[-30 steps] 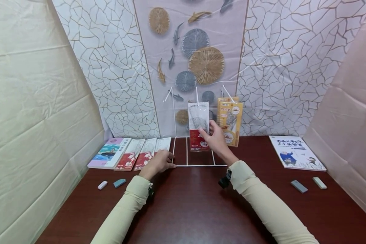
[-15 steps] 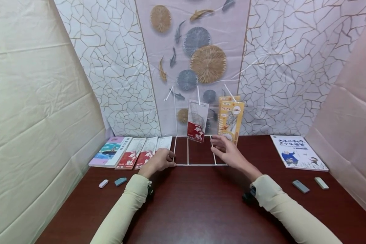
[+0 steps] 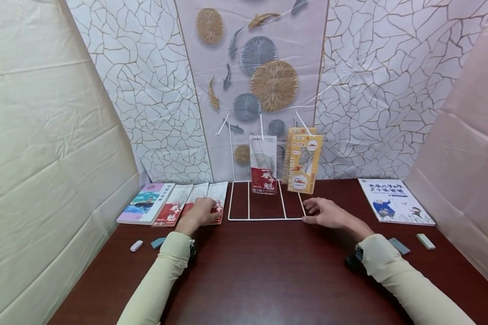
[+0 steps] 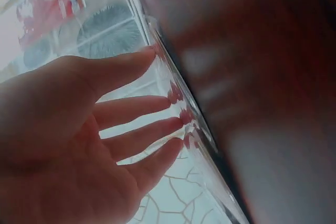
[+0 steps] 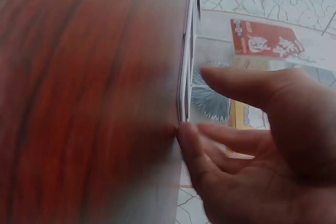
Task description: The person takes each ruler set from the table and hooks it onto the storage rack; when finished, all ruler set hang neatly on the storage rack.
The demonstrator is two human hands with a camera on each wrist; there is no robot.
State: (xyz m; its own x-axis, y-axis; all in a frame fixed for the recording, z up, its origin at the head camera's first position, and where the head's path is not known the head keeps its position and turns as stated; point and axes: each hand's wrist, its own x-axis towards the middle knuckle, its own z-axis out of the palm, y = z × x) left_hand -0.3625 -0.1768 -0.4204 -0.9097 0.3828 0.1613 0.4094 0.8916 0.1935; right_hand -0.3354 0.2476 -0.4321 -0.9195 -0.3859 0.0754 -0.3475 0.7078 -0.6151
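A white-and-red ruler packet [image 3: 263, 149] hangs from the middle hook of a white wire rack [image 3: 264, 220]. On the right hook hang yellow duck ruler packets [image 3: 305, 167]. My left hand [image 3: 199, 213] is over the flat red-and-white ruler packets [image 3: 216, 198] left of the rack; in the left wrist view its fingers are spread, with the tips at a clear packet edge [image 4: 181, 111]. My right hand [image 3: 327, 213] is at the rack's front right corner, fingers slightly bent. A gap shows between its thumb and fingers in the right wrist view, and a fingertip meets the rack end.
A pink-and-blue book [image 3: 144, 203] lies left of the packets, and a white picture book [image 3: 395, 201] lies far right. Small erasers rest at both sides, among them a white one [image 3: 136, 246] and a pale green one [image 3: 425, 241]. The rack's left hook [image 3: 222, 124] bears nothing.
My right hand has let go of the white-and-red ruler packet, which swung on its hook, and moved right to the rack's corner. My left hand has left the rack's left corner for the flat packets.
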